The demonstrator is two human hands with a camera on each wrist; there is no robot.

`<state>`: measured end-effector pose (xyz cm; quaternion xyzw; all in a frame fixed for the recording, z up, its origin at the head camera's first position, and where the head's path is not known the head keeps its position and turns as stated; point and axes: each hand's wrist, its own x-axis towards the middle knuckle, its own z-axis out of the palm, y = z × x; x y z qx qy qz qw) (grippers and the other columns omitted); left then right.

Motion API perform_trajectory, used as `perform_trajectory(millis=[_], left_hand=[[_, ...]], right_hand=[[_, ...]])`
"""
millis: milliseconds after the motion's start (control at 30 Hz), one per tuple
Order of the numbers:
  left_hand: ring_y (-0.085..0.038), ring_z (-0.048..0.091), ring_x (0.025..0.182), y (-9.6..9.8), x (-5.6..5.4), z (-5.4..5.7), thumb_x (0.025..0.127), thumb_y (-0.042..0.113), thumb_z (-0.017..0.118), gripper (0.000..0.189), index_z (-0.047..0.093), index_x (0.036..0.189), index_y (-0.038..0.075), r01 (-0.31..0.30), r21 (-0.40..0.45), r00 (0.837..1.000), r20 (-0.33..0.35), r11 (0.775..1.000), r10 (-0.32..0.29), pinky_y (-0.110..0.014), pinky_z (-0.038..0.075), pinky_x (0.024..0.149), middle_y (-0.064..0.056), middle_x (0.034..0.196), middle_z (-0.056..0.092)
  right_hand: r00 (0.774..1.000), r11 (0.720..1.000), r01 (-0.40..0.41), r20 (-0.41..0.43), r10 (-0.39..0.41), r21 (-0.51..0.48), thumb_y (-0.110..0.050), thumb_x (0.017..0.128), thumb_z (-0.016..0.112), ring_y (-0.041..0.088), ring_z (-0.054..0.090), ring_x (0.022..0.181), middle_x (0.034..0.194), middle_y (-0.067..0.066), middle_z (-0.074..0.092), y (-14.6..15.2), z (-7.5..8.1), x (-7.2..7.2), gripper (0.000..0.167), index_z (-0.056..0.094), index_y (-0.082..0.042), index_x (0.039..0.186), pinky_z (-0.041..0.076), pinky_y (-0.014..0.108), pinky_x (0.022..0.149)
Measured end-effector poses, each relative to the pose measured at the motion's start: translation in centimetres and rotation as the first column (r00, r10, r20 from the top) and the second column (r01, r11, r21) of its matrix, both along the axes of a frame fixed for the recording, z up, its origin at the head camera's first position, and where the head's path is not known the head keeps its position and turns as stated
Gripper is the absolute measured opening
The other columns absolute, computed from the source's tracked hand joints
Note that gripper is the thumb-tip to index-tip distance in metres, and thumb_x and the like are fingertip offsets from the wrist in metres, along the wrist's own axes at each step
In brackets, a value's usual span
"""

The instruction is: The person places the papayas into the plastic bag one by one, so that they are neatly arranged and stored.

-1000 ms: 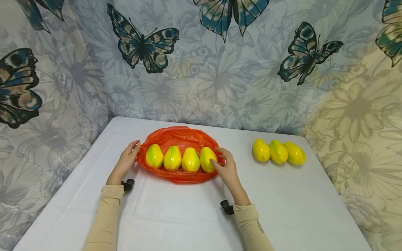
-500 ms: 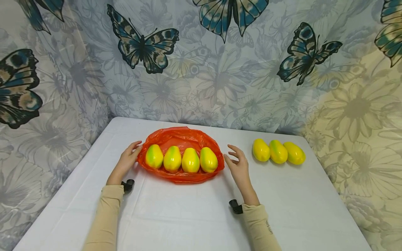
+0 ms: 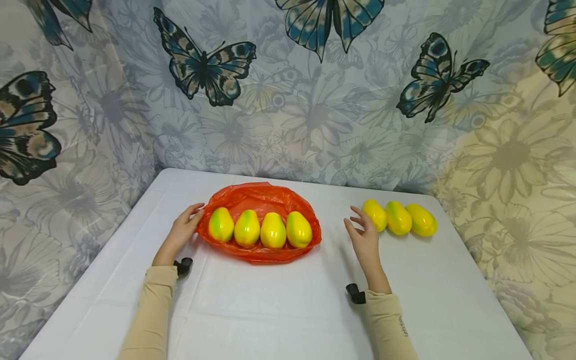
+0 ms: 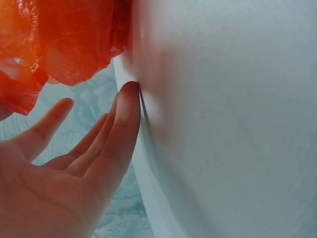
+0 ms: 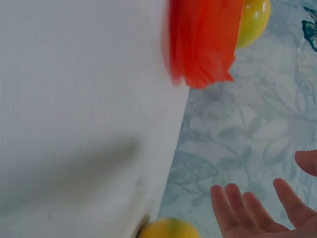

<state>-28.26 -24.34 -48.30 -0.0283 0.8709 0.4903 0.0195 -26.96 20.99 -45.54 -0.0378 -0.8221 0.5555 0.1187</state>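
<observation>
A red plastic bag (image 3: 256, 255) lies spread on the table, its mouth gaping. Standing in it side by side is a row of several glossy yellow mangoes (image 3: 273, 230) with greenish patches. My left hand (image 3: 180, 230) is at the bag's left edge; in the left wrist view its fingers (image 4: 119, 129) are extended beside the red plastic, and whether they touch it I cannot tell. My right hand (image 3: 365, 245) is raised over the table with loose fingers and holds nothing. It partly covers the leftmost of three more mangoes (image 3: 398, 218) at the right.
A white cloth covers the table (image 3: 270, 310). Behind it hangs a grey floral backdrop (image 3: 315, 110) with butterflies, close to the table's far edge. Small black cameras sit on the left wrist (image 3: 183, 266) and right wrist (image 3: 355, 293).
My right hand has let go of the rightmost mango in the bag and moved right, toward the three loose ones. The left hand has stayed at the bag's edge.
</observation>
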Motion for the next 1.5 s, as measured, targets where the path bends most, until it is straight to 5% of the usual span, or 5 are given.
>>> perform_trajectory(millis=[133, 233, 333, 733, 1500], left_hand=[[-0.044, 0.050, 0.130, 0.0, 0.0, 0.1, 0.105, 0.041, 0.037, 0.058, 0.030, 0.152, 0.008, 0.003, 0.000, 1.000, -0.011, 1.000, -0.003, -0.054, 0.045, 0.105, -0.027, 0.151, 0.035], [-0.044, 0.050, 0.129, 0.0, 0.0, 0.1, 0.105, 0.041, 0.037, 0.058, 0.030, 0.152, 0.008, 0.004, 0.002, 1.000, -0.010, 1.000, -0.004, -0.054, 0.045, 0.105, -0.027, 0.150, 0.034], [-0.045, 0.049, 0.131, 0.0, 0.1, 0.1, 0.105, 0.042, 0.036, 0.058, 0.030, 0.152, 0.008, 0.004, -0.002, 1.000, -0.009, 1.000, -0.004, -0.055, 0.044, 0.107, -0.028, 0.151, 0.034], [-0.045, 0.047, 0.132, -0.1, 0.0, 0.1, 0.105, 0.043, 0.036, 0.059, 0.029, 0.153, 0.009, 0.000, -0.007, 1.000, -0.003, 1.000, 0.000, -0.055, 0.043, 0.107, -0.027, 0.151, 0.034], [-0.047, 0.047, 0.132, -0.1, -0.1, 0.0, 0.105, 0.040, 0.036, 0.058, 0.030, 0.152, 0.006, -0.006, -0.009, 1.000, -0.008, 1.000, 0.006, -0.053, 0.048, 0.102, -0.029, 0.151, 0.033]], right_hand=[[0.996, 0.999, 0.048, -0.072, -0.048, -0.007, -0.017, 0.097, 0.060, 0.033, 0.050, 0.128, 0.148, 0.013, 0.045, 1.3, 0.0, -0.4, 0.044, 0.051, -0.009, 0.140, 0.048, 0.025, 0.096], [0.988, 0.996, 0.085, -0.125, -0.088, -0.028, -0.010, 0.096, 0.061, 0.036, 0.047, 0.131, 0.146, 0.016, 0.047, 2.3, -0.1, -0.6, 0.044, 0.051, -0.004, 0.138, 0.041, 0.046, 0.109], [0.984, 0.992, 0.123, -0.126, -0.126, -0.027, -0.009, 0.095, 0.061, 0.037, 0.041, 0.134, 0.147, 0.018, 0.045, 3.2, -0.1, -0.8, 0.046, 0.050, -0.002, 0.139, 0.032, 0.053, 0.115], [0.978, 0.980, 0.191, -0.097, -0.186, 0.050, -0.006, 0.091, 0.064, 0.035, 0.027, 0.146, 0.151, 0.020, 0.038, 5.6, -0.2, -2.2, 0.052, 0.048, -0.002, 0.141, 0.019, 0.050, 0.123], [0.991, 0.976, 0.132, 0.009, -0.135, 0.174, -0.007, 0.090, 0.065, 0.039, 0.026, 0.146, 0.154, 0.024, 0.032, 6.7, -1.3, -4.7, 0.066, 0.036, -0.003, 0.149, 0.020, 0.052, 0.122]])
